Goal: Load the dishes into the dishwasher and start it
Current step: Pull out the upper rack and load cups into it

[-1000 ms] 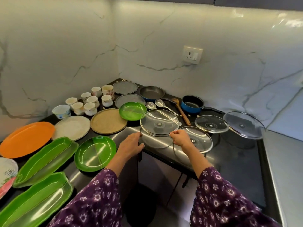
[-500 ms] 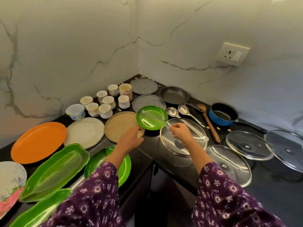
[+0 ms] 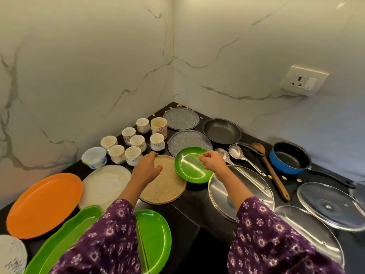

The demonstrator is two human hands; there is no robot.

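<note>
Black corner countertop [image 3: 195, 196] holds a glossy green plate [image 3: 187, 169], probably light, stiff, slippery: grip its rim; left hand [image 3: 147, 171] hovers relaxed, empty; right hand [image 3: 213, 163] curled, hold indeterminate.

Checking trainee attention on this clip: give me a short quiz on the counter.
1. True or false: the left hand is over the tan round plate.
2. What lies just right of the steel ladles? A) wooden spoon B) orange plate C) cup
3. What colour is the small plate beneath the right hand?
Key: 1 true; 2 A; 3 green.
</note>
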